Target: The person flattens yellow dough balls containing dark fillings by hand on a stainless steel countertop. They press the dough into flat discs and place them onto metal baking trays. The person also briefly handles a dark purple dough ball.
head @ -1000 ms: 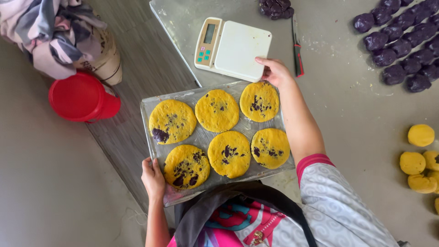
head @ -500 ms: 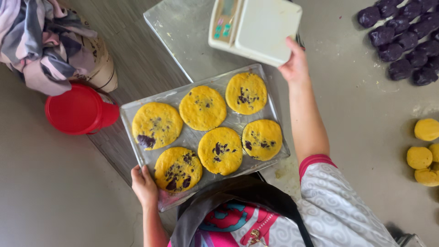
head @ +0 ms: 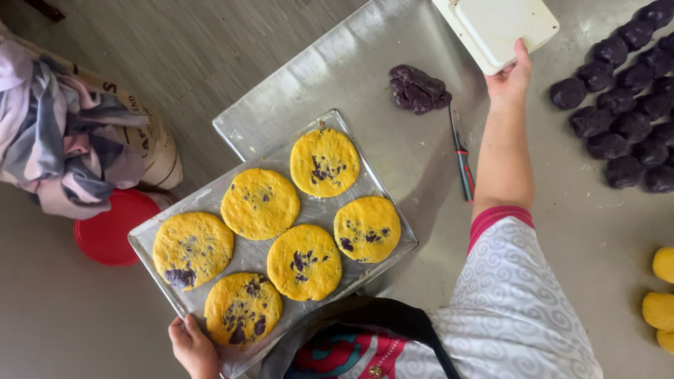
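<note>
My left hand (head: 193, 347) grips the near corner of a metal baking tray (head: 242, 151) that juts over the edge of the steel table (head: 421, 168). On the tray lie several flat yellow dough rounds (head: 260, 203) speckled with purple. My right hand (head: 511, 74) reaches far across the table and holds the near edge of a white kitchen scale (head: 498, 24). A lump of purple filling (head: 418, 88) and a red-handled knife (head: 462, 158) lie between the tray and my right arm.
Rows of dark purple balls (head: 625, 105) sit at the table's far right, and yellow dough balls (head: 663, 288) lie at the right edge. Left of the table, on the floor, stand a red-lidded container (head: 109, 228) and a sack draped with cloth (head: 70, 137).
My right hand has pushed the white scale away across the table, uncovering the purple lump and knife. The tray has swung and now sits at more of an angle.
</note>
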